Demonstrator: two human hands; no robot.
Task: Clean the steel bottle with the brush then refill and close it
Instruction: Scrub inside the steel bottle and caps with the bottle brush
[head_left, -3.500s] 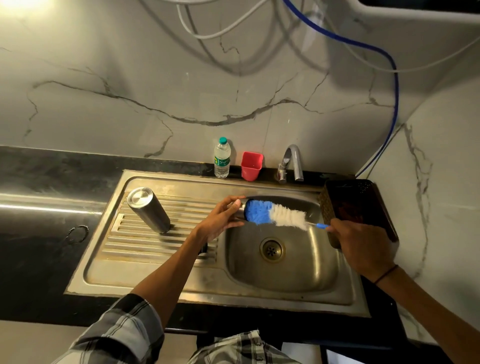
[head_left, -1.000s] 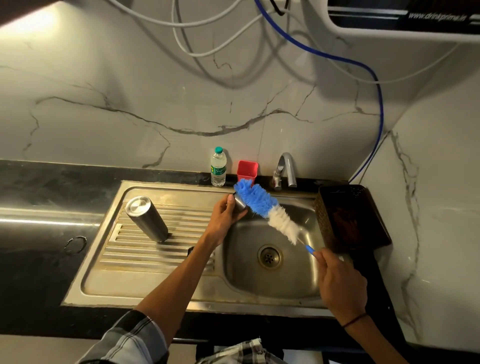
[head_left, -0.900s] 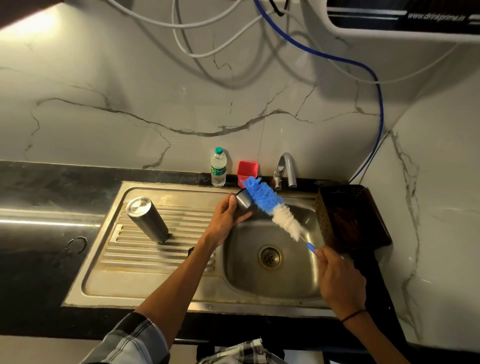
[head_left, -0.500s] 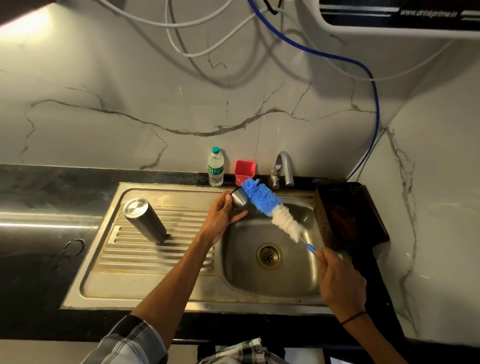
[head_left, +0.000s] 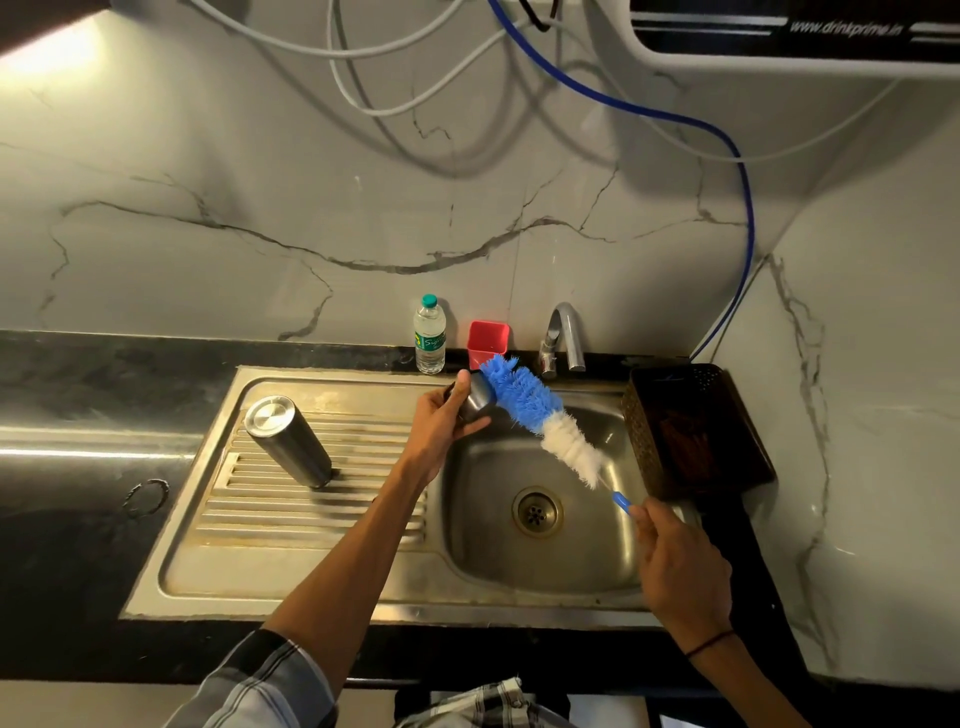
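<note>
1. Head view, hands: a small dark cap (head_left: 475, 402) is being gripped by the left hand (head_left: 441, 421), fingers curled round it, over the back left of the sink (head_left: 363, 582). The brush (head_left: 540, 421) is being held by its blue handle in the curled fingers of the right hand (head_left: 675, 566), and its blue tip is being pressed against the cap.
2. Head view, bottle: the bottle (head_left: 288, 441) is being left upside down on the drainboard, well apart from both hands.
3. Head view, surroundings: a tap (head_left: 563, 332), a red cup (head_left: 487, 338) and a plastic bottle (head_left: 430, 335) are being kept along the back edge, a dark basket (head_left: 696, 431) at the right.
4. Progress, as judged: the cap is being scrubbed; whether the bottle's inside is already brushed cannot be told. Refilling and closing are not yet done.
</note>
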